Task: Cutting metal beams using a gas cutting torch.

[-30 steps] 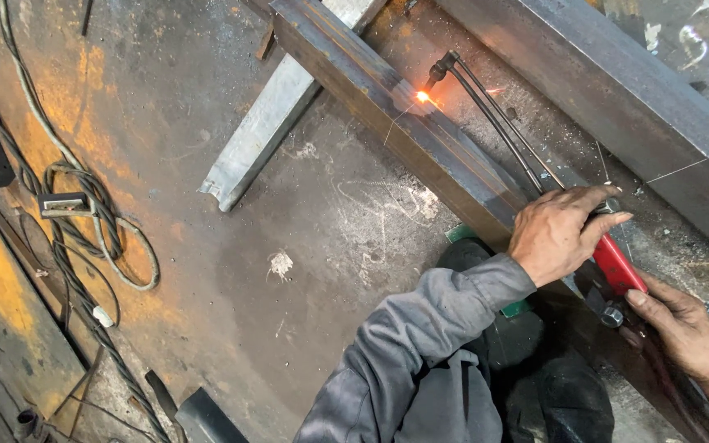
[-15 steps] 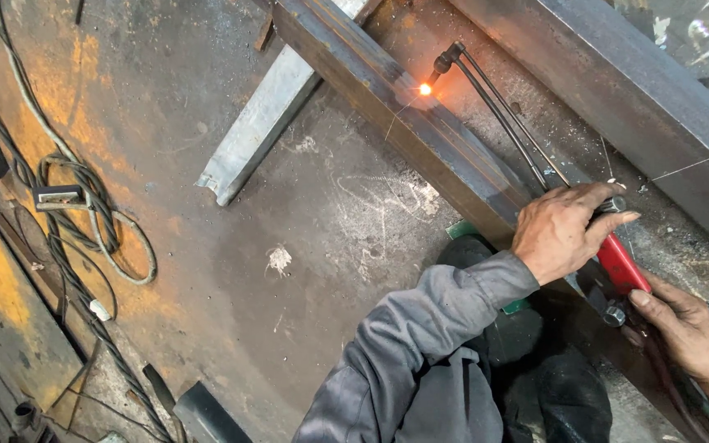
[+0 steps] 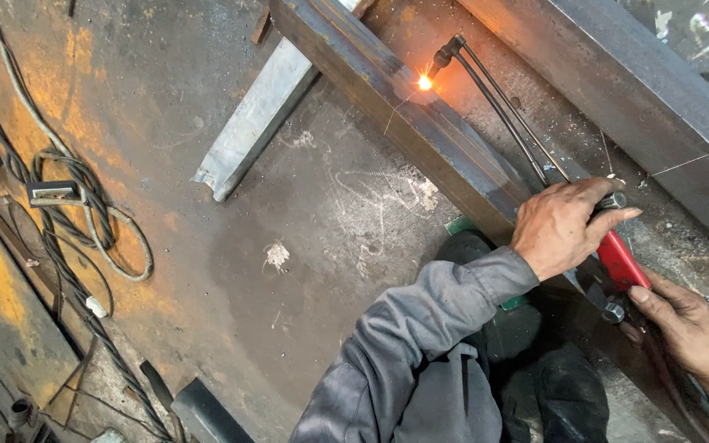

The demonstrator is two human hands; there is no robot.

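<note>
A cutting torch with a red handle (image 3: 622, 259) and long thin black tubes (image 3: 498, 119) reaches up to a bent nozzle (image 3: 445, 56). A bright orange flame spot (image 3: 425, 82) glows on the top face of a long rusty steel beam (image 3: 371, 78) that runs diagonally. My left hand (image 3: 564, 226), in a grey sleeve, grips the torch where the tubes meet the handle. My right hand (image 3: 683, 328) holds the rear of the handle by a valve knob (image 3: 614, 311) at the lower right.
A second, wider steel beam (image 3: 617, 82) lies parallel at the upper right. A pale angle bar (image 3: 256, 123) rests on the rusty metal floor (image 3: 207, 271). Twisted cables (image 3: 84, 221) and a small clamp (image 3: 51, 193) lie at left. A dark pipe (image 3: 207, 410) sits at the bottom.
The glowing spot and torch tip sit slightly higher in the view than a second ago. Both hands keep the same hold on the torch.
</note>
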